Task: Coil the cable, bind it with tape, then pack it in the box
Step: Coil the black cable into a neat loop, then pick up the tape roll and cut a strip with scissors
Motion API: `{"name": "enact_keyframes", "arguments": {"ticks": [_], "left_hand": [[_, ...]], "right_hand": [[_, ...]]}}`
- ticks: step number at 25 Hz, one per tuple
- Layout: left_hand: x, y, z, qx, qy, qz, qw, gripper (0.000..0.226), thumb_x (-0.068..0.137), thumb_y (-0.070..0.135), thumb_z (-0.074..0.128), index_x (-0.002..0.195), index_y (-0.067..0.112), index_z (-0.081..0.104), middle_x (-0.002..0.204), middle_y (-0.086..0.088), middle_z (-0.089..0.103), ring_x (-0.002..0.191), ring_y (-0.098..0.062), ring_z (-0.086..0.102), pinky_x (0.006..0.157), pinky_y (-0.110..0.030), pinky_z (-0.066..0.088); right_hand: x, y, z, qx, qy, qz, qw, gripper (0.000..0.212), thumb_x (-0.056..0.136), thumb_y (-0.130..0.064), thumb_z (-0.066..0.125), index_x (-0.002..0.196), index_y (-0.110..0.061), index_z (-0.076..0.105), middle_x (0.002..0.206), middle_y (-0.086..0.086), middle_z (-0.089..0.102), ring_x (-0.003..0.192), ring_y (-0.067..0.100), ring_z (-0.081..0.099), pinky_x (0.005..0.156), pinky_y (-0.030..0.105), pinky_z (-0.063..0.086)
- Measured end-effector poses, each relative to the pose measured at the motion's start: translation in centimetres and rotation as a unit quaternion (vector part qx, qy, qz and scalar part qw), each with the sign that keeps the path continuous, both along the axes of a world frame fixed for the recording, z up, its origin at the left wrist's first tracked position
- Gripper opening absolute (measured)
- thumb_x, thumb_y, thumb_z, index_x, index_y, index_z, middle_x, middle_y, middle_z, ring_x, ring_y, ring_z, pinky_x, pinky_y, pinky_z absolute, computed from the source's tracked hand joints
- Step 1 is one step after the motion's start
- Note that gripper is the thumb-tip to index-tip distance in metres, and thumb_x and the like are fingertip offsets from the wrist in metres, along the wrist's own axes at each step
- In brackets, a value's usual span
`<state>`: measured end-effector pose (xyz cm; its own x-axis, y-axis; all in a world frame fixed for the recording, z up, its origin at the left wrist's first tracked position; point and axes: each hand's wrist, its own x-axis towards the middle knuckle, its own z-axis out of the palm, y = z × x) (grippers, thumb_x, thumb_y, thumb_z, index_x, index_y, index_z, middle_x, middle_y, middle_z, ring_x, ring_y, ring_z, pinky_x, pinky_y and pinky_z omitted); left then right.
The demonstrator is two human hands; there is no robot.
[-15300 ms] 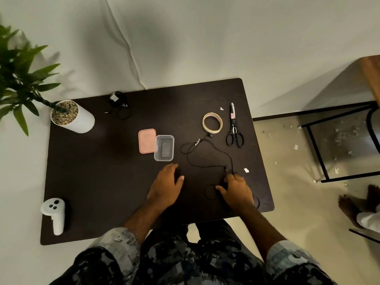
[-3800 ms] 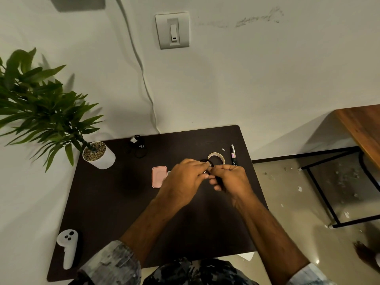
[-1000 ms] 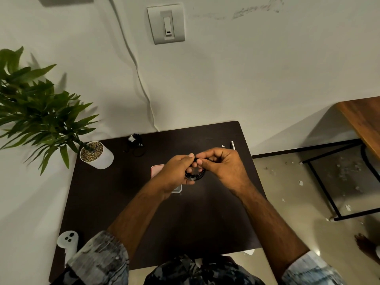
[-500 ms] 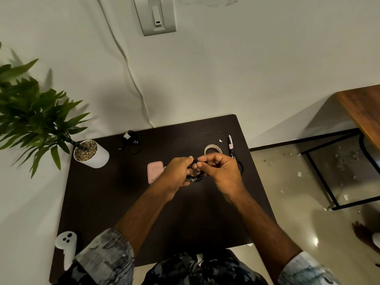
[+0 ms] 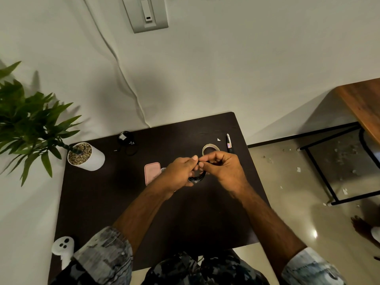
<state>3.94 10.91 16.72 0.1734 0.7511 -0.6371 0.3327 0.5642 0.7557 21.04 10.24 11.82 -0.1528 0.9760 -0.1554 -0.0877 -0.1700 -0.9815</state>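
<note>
The fingertips of both hands meet in a pinch above the dark table: the left hand has its fingers curled round the coiled black cable, which shows as a small bundle of loops hanging between the two palms, and the right hand pinches at the top of the same bundle with thumb and forefinger closed together. Whether the loose end is tucked in or still free cannot be told, since the fingers hide it. Taking the coil as the landmark, the roll of tape lies on the table just behind it, toward the wall, with the scissors a little to the right of the roll, their handles hidden behind the right hand. The pink lid lies to the left of the coil, and the clear box beside it is almost wholly hidden by the left hand. The coiling looks nearly finished and the binding not yet begun. The risk from here, as I judge it, is that one hand must let go to fetch the tape, and a springy cable held by a single pinch may unwind or slip into loose loops; a bundle that spreads would also be too wide for the small box.
</note>
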Motion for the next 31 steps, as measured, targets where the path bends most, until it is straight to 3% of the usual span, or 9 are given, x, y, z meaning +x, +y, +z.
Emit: {"name": "enact_keyframes", "arguments": {"ticks": [4,6,10,13,18,25,27,29,31], "left_hand": [[0.2,0.1,-1.3,0.002,-0.021,0.065,0.998,0.037,0.110,0.042,0.040,0.095,0.018,0.064,0.094,-0.005,0.070,0.096,-0.021,0.067,0.085,-0.041,0.056],[0.0,0.3,-2.0,0.012,0.010,0.089,0.996,0.037,0.109,0.044,0.040,0.093,0.019,0.063,0.089,-0.003,0.066,0.088,-0.018,0.064,0.080,-0.039,0.054],[-1.1,0.8,-3.5,0.032,0.055,0.139,0.988,0.041,0.109,0.043,0.040,0.085,0.019,0.061,0.072,0.004,0.053,0.073,-0.012,0.054,0.075,-0.036,0.048],[-1.9,1.0,-4.2,0.031,0.056,0.163,0.985,0.043,0.109,0.043,0.041,0.080,0.017,0.059,0.066,0.003,0.048,0.069,-0.014,0.050,0.072,-0.035,0.048],[-2.7,1.6,-4.8,0.041,0.063,0.193,0.978,0.042,0.109,0.042,0.042,0.082,0.015,0.060,0.067,0.000,0.050,0.069,-0.017,0.049,0.069,-0.037,0.044],[-2.4,1.3,-5.7,0.055,0.088,0.154,0.983,0.045,0.110,0.042,0.039,0.084,0.014,0.062,0.066,0.002,0.052,0.066,-0.014,0.049,0.069,-0.035,0.043],[-2.3,1.1,-6.2,0.053,0.090,0.152,0.983,0.044,0.110,0.041,0.039,0.084,0.013,0.061,0.066,0.002,0.052,0.066,-0.015,0.049,0.070,-0.037,0.043],[-2.6,0.8,-6.8,0.052,0.097,0.158,0.981,0.044,0.110,0.039,0.039,0.083,0.013,0.062,0.065,0.002,0.053,0.065,-0.015,0.050,0.071,-0.038,0.044],[-2.8,0.6,-7.4,0.049,0.100,0.163,0.980,0.044,0.110,0.038,0.041,0.083,0.012,0.062,0.063,0.002,0.053,0.064,-0.016,0.051,0.071,-0.040,0.046]], "right_hand": [[0.2,1.1,-0.4,-0.055,0.041,0.012,0.998,0.015,0.094,-0.007,0.077,0.109,-0.005,0.078,0.097,0.013,0.082,0.086,0.020,0.079,0.070,0.029,0.063],[0.6,1.8,-1.5,-0.107,0.038,-0.014,0.993,0.016,0.098,-0.021,0.074,0.111,-0.011,0.078,0.098,0.009,0.082,0.082,0.020,0.078,0.065,0.031,0.065],[1.7,3.7,-6.3,-0.201,-0.134,-0.085,0.967,0.008,0.101,-0.021,0.071,0.102,-0.014,0.076,0.099,0.015,0.080,0.074,0.020,0.072,0.065,0.034,0.064],[2.4,5.2,-10.2,-0.195,-0.314,-0.017,0.929,0.006,0.100,-0.023,0.072,0.104,-0.022,0.076,0.100,0.003,0.078,0.091,0.021,0.076,0.087,0.043,0.065],[1.7,7.2,-13.5,-0.165,-0.473,0.089,0.861,0.039,0.098,-0.028,0.069,0.137,-0.024,0.063,0.121,0.010,0.075,0.115,0.032,0.070,0.097,0.044,0.058],[1.3,7.6,-16.0,-0.213,-0.486,0.176,0.829,0.075,0.098,-0.030,0.066,0.162,-0.031,0.028,0.146,0.020,0.060,0.131,0.041,0.060,0.106,0.052,0.053],[1.3,7.4,-16.5,-0.203,-0.486,0.166,0.834,0.062,0.100,-0.036,0.064,0.157,-0.028,0.038,0.142,0.020,0.063,0.129,0.042,0.061,0.104,0.051,0.054],[1.1,7.0,-16.9,-0.181,-0.501,0.135,0.835,0.040,0.104,-0.049,0.055,0.132,-0.021,0.062,0.127,0.019,0.071,0.117,0.040,0.067,0.095,0.046,0.056],[0.9,6.5,-16.9,-0.176,-0.522,0.084,0.830,0.046,0.104,-0.056,0.050,0.108,-0.017,0.074,0.111,0.018,0.074,0.101,0.037,0.070,0.081,0.040,0.055]]}}
